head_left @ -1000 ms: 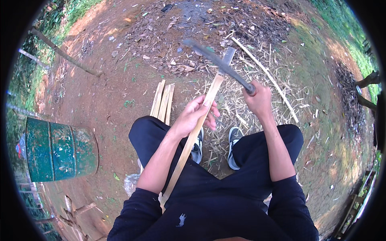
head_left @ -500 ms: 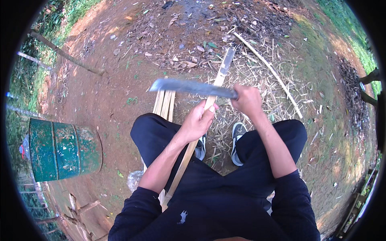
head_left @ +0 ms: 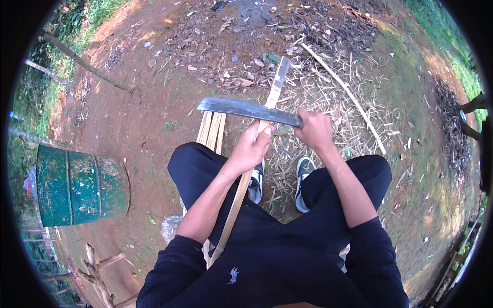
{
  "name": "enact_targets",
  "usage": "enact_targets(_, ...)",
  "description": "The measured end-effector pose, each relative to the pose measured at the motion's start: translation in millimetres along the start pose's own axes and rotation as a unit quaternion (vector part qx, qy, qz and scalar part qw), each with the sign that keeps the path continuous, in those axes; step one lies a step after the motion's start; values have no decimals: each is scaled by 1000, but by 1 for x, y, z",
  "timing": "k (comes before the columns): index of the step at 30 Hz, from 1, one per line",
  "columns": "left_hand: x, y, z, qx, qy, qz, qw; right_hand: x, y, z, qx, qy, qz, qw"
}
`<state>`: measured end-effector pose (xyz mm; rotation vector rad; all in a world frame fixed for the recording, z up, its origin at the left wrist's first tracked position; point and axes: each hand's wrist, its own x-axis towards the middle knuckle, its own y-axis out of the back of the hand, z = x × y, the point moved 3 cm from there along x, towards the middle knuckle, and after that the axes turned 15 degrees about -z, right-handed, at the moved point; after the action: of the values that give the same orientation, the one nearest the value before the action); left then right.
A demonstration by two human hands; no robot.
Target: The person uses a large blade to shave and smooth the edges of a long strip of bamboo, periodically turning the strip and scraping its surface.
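Observation:
A long pale bamboo strip (head_left: pixel 237 199) slants from against my torso up and away between my knees. My left hand (head_left: pixel 251 150) is wrapped round it near the middle, thumb on top. The far end of the strip is darker and greyish. In my right hand (head_left: pixel 314 129) is the handle of a machete (head_left: pixel 239 109). Its long grey blade lies crosswise over the strip, just beyond my left thumb, with the tip pointing left. Whether the edge bites into the strip I cannot tell.
Several split strips (head_left: pixel 211 128) lie beside my left knee. Thin shavings (head_left: pixel 354 97) litter the ground ahead and between my shoes, with a long thin stick (head_left: pixel 345 86) among them. A rusty green drum (head_left: pixel 84 186) stands at the left, near rough branches (head_left: pixel 97 272).
The machete blade, blurred before, is now sharp and sits slightly more tilted, its tip a little to the right. The strip's far end has swung slightly left and my left hand moved with it.

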<state>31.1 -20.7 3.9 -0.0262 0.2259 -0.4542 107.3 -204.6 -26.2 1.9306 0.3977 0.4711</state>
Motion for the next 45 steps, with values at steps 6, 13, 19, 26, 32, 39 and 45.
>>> enact_targets(6,-5,-7,-7,-1,-8,-18,1000,12,-5,36,-65,-13,14,998)
enact_targets(13,-12,-4,-7,-75,31,-34,996,5,2,13,-62,47,20,997)
enact_targets(19,-22,-5,-1,-107,39,-88,990,25,24,110,81,-299,19,951)
enact_targets(26,-5,15,3,-127,-31,-102,986,14,25,83,207,-269,77,938)
enact_targets(32,9,5,15,-155,-12,-128,979,-5,49,33,213,-96,70,970)
enact_targets(39,17,-2,-2,-132,-24,-129,983,-7,34,9,41,-3,24,999)
enact_targets(45,17,-11,3,-113,1,-60,992,-8,27,-3,64,-6,-12,998)
